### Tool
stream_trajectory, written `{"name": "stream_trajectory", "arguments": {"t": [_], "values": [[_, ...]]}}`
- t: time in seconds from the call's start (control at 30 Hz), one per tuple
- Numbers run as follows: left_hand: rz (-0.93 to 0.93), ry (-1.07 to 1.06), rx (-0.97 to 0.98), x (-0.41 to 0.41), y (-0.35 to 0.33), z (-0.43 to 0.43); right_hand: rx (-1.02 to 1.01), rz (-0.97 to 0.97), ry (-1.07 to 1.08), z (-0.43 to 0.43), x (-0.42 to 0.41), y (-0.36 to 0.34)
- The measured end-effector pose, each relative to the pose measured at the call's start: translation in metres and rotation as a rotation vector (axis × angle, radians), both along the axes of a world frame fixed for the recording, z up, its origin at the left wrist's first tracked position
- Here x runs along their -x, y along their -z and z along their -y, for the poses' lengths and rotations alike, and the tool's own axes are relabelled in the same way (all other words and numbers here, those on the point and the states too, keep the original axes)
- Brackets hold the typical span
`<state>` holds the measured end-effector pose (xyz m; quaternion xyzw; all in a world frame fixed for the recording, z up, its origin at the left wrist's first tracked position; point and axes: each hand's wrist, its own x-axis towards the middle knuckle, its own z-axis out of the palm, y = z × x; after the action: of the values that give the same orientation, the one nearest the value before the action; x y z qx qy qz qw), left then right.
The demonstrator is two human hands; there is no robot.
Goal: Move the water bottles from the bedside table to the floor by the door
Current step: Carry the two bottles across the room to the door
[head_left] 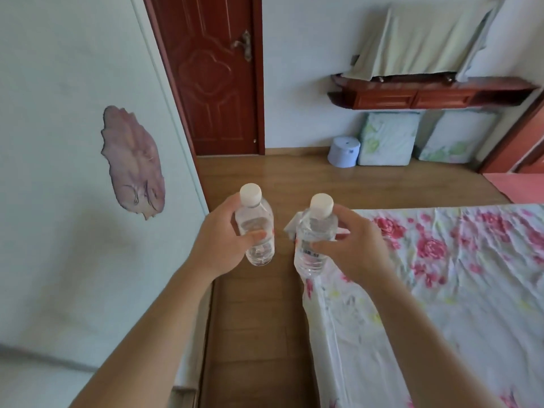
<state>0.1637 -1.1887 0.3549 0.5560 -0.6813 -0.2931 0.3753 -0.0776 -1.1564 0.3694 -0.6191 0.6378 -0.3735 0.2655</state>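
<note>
Fingers (257, 235) of your left hand (217, 245) curl round the left bottle (259, 219); your right hand (356, 248) pinches the right bottle (310, 231), both upright, well short of the door (212, 83). That lighter pinch may let it slip onto the floor (265, 178).

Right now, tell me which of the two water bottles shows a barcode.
The right bottle, gripped by the right hand beside the flowered bed: its barcode faces the camera. The left bottle, in the left hand, shows none.
</note>
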Motion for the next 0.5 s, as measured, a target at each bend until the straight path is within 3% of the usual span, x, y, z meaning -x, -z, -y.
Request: {"name": "stream_trajectory", "arguments": {"t": [0.5], "values": [[0.021,0.005,-0.061,0.019,0.012,0.285,-0.033,0.072,-0.015,0.293,0.018,0.014]]}}
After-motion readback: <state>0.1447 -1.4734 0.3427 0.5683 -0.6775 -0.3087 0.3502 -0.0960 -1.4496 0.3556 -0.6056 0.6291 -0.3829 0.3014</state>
